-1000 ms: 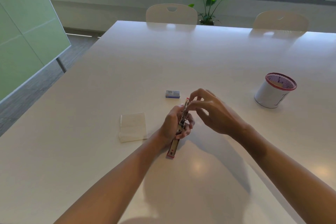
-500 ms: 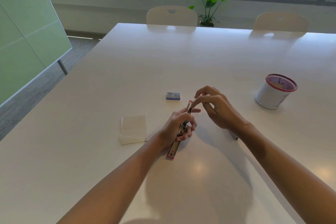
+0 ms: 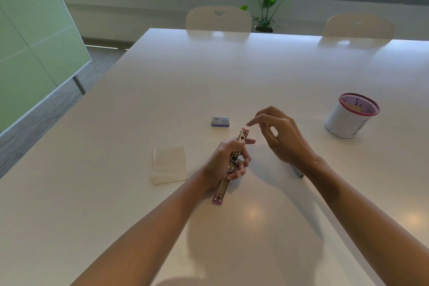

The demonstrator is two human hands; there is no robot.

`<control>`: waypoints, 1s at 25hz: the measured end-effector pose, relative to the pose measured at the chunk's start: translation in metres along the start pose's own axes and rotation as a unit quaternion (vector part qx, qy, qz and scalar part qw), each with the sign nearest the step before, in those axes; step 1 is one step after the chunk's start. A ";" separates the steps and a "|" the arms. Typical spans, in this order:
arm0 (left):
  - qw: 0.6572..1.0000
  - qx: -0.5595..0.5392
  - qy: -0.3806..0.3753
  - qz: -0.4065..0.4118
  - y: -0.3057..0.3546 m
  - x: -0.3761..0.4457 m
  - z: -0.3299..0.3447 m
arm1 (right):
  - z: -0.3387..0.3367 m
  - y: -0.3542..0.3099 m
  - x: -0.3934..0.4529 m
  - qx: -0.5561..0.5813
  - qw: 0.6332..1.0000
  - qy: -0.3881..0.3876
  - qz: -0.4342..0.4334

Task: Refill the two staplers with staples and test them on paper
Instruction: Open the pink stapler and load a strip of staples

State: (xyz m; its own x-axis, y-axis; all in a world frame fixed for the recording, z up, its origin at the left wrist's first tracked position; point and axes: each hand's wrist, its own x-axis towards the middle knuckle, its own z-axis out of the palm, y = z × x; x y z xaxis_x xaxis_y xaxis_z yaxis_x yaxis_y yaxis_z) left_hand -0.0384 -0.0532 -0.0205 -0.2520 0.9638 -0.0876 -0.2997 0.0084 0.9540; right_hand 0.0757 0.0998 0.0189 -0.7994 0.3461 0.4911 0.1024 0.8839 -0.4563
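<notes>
Head view: our left hand [image 3: 226, 160] grips the opened stapler [image 3: 229, 169] mid-table, its long metal body flipped out flat. Our right hand [image 3: 282, 137] hovers just at 2 o'clock of it, fingers loosely curled, holding nothing we can make out. The staple box [image 3: 220, 121] sits at 12 o'clock, folded paper [image 3: 170, 164] at 9, mesh cup [image 3: 351, 115] at 2.

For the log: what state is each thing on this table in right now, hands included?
Stapler: swung open flat, metal channel facing up, held above the table.
Left hand: grips the stapler's middle.
Right hand: off the stapler, fingers curled; whether it pinches anything is unclear.
Staple box: lying flat; open or closed, cannot tell.
Paper: folded, flat, untouched.
Mesh cup: upright; contents unclear.
Pen-like thing: lying flat, mostly hidden behind the right wrist.
</notes>
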 end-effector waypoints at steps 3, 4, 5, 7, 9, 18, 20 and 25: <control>1.000 0.008 0.013 -0.003 0.000 0.000 0.000 | -0.002 -0.002 0.001 0.028 0.999 0.032 0.021; 1.000 0.014 0.017 -0.004 0.000 0.000 0.000 | -0.002 -0.002 0.001 0.032 0.999 0.037 0.021; 1.000 0.018 0.020 -0.005 0.001 0.000 0.000 | -0.003 -0.002 0.001 0.034 0.998 0.040 0.021; 0.999 0.023 0.024 -0.006 0.001 0.001 0.001 | -0.003 -0.004 0.001 0.037 0.998 0.040 0.021; 0.999 0.025 0.025 -0.003 0.002 0.001 0.001 | -0.002 -0.005 0.001 0.038 0.998 0.039 0.022; 0.999 0.033 0.038 -0.007 0.003 -0.001 0.003 | -0.005 -0.014 -0.003 0.054 0.997 0.033 0.033; 0.999 0.031 0.041 -0.007 0.004 -0.001 0.003 | -0.006 -0.016 -0.004 0.055 0.997 0.032 0.031; 0.998 0.022 0.056 -0.006 0.005 -0.002 0.007 | -0.008 -0.019 -0.004 0.056 0.998 0.025 0.033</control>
State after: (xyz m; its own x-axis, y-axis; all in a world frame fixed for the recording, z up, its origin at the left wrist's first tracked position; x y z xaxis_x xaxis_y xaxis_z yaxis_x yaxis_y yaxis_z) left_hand -0.0331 -0.0531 -0.0141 -0.3502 0.9280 -0.1274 -0.2637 0.0329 0.9640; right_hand 0.0817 0.0845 0.0310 -0.7616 0.4206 0.4929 0.0847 0.8188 -0.5678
